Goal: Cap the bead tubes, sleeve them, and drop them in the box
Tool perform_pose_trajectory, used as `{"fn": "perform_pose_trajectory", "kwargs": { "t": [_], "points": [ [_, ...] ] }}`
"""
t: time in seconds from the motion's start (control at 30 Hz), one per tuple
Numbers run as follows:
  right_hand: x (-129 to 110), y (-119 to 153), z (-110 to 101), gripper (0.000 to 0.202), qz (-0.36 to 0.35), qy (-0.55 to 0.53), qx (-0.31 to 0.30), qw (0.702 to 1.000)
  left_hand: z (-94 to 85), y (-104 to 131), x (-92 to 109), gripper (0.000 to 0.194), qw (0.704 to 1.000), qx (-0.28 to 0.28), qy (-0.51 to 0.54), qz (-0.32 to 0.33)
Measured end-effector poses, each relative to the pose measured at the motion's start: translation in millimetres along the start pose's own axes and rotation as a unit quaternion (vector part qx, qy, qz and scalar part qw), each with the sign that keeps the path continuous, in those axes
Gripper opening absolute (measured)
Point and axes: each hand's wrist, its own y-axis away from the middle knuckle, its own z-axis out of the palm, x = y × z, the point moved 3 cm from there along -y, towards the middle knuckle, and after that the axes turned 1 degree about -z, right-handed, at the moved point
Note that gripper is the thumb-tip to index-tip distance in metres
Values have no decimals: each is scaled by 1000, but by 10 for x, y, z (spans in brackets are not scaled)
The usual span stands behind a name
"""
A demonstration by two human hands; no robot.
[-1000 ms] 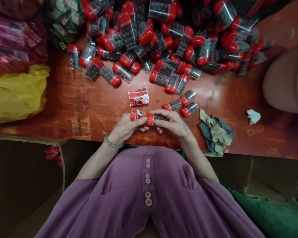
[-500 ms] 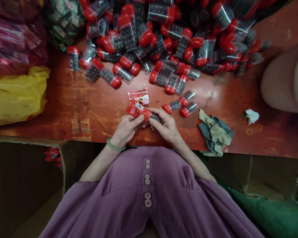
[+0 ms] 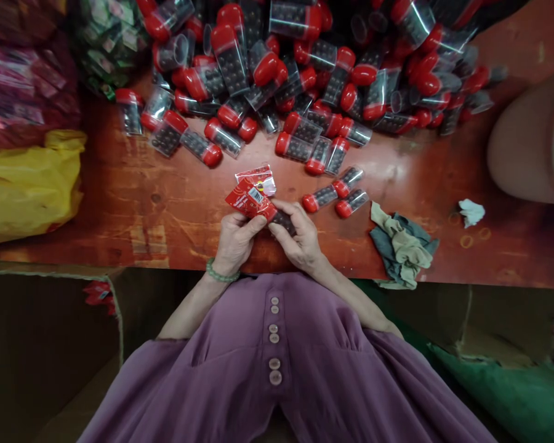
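Note:
Near the table's front edge, my left hand [image 3: 237, 240] pinches a red printed packet [image 3: 247, 198] at its lower right part. My right hand [image 3: 299, 234] is closed around a clear tube of dark beads [image 3: 284, 220], which meets the packet's lower right end; how the two join is hidden by my fingers. Just behind the packet lies a flat red and clear packet [image 3: 265, 179] on the table. Three red-capped tubes [image 3: 322, 198] rest to the right of my right hand.
A large heap of red-capped tubes [image 3: 231, 58] covers the table's back. At left are a yellow bag [image 3: 28, 184] and pink packets [image 3: 23, 86]. Crumpled cloths [image 3: 404, 246], white tissue [image 3: 471, 212] and a pale bucket [image 3: 526, 141] stand or lie at right.
My hands have shifted slightly left with the packet and the tube. The red packet sticks out further to the upper left, with more of its printed face showing.

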Motion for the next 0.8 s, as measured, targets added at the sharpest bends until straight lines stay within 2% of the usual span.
{"fn": "perform_pose_trajectory", "kwargs": {
  "t": [0.13, 0.27, 0.37, 0.5, 0.6, 0.7, 0.8],
  "points": [
    [-16, -13, -36, 37, -9, -2, -33, 999, -11, 5, 39, 35, 1000, 8, -2, 10],
    [59, 58, -40, 41, 89, -109, -95, 985, -36, 14, 77, 33, 1000, 12, 0, 22],
    [89, 116, -34, 39, 126, -161, -86, 975, -28, 17, 79, 33, 1000, 2, -8, 22],
    [58, 133, -29, 41, 98, -77, -48, 991, -11, 17, 63, 34, 1000, -2, -10, 14],
    [22, 116, -17, 42, 34, 1, -30, 999, -19, 17, 74, 36, 999, -4, -14, 30],
    [4, 98, 1, 42, -20, 33, -15, 999, -30, 21, 108, 37, 999, -10, -16, 46],
    [24, 94, 32, 42, 11, -1, -14, 1000, -17, 25, 142, 36, 998, -29, -15, 47]
  ]
}}
